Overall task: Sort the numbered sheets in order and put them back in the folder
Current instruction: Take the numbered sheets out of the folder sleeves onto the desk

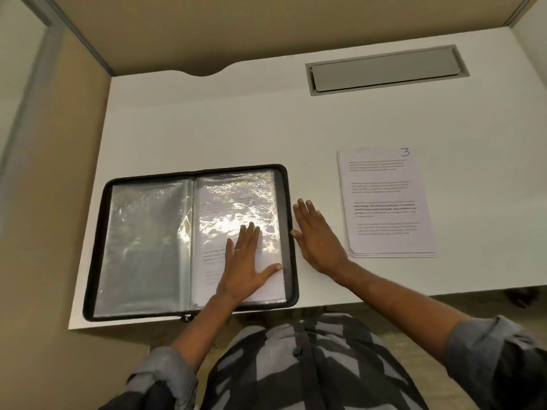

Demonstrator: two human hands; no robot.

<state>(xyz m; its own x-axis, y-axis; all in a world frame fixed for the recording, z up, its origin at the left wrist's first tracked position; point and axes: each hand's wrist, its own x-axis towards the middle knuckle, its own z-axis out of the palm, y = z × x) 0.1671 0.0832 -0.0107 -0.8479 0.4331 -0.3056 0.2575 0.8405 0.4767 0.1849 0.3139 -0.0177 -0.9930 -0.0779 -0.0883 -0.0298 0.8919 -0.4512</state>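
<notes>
The folder lies open on the desk, toward 8 o'clock of it, and the stack of loose sheets, with a "3" on top, lies well apart at 3 o'clock of the folder. The step in hand seems to be seating a sheet in the right sleeve. To do it well, the person should press evenly and push the paper toward the spine until its corners sit fully inside, without creasing the thin plastic. Then only the top sheet of the stack should be taken, after checking its number. The left hand lies flat on the sleeve, fingers straight and together and pointing to 12 o'clock, thumb spread toward 3 o'clock; it pinches nothing. The right hand is palm down just beside the folder's right rim, fingers straight, holding nothing. Whether it touches the desk cannot be told.
</notes>
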